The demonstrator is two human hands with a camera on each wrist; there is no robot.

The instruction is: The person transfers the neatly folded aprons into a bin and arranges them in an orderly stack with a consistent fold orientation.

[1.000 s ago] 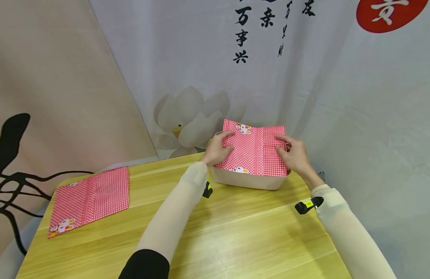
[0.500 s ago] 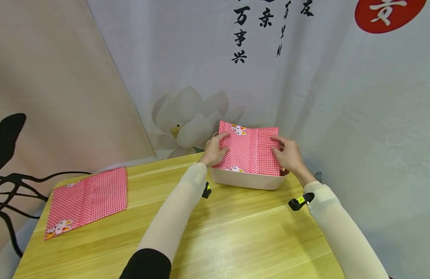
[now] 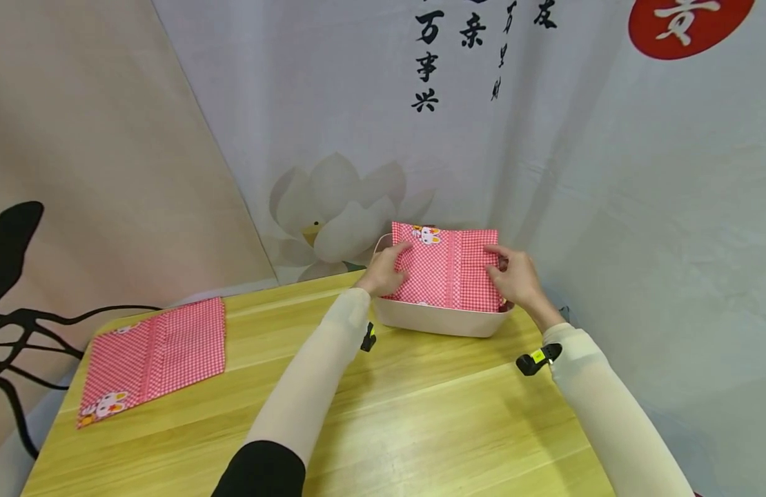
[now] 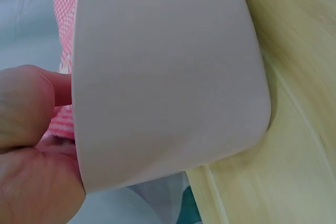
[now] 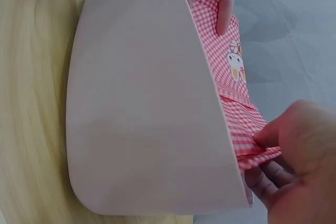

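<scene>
A red-and-white checked cloth [image 3: 448, 269] with rabbit prints, apparently folded, lies tilted in the mouth of a beige bin [image 3: 439, 321], its lower edge behind the near rim. My left hand [image 3: 383, 271] holds the cloth's left edge, with thumb and a finger on its upper face. At the opposite edge my right hand [image 3: 513, 279] pinches the cloth. The right wrist view shows that thumb [image 5: 269, 135] on top and the other fingers curled underneath. What lies under the cloth is mostly hidden.
A second checked cloth [image 3: 156, 359] with rabbit prints lies flat at the left of the wooden table [image 3: 420, 421]. Left of it stands a black curved frame [image 3: 23, 324]. A printed curtain [image 3: 333, 124] hangs behind the table, close to the bin.
The cloth has sunk lower into the bin, and its lower rabbit print has almost gone behind the rim. Both hands keep their hold, and the right hand has shifted slightly left.
</scene>
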